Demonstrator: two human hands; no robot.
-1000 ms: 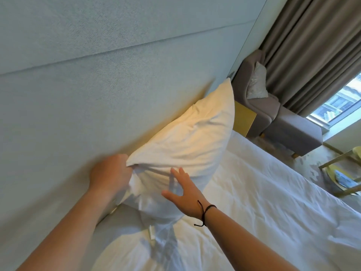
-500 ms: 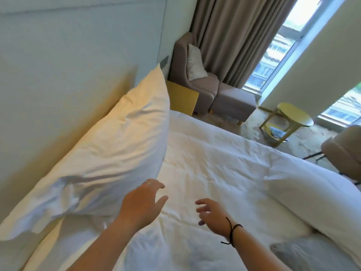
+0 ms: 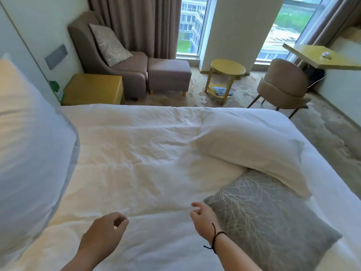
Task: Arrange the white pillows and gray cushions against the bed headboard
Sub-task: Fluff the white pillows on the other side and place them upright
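white bed (image 3: 136, 153), white pillow (image 3: 254, 145) lying flat on it, gray cushion (image 3: 269, 218) beside, touching

No text, label, brand, number or sign can be read. Print is carried by the papers (image 3: 219, 90) under the round table (image 3: 227, 67) and marks by the green item (image 3: 55, 89) beside the nightstand (image 3: 93, 89), but both are blurred.
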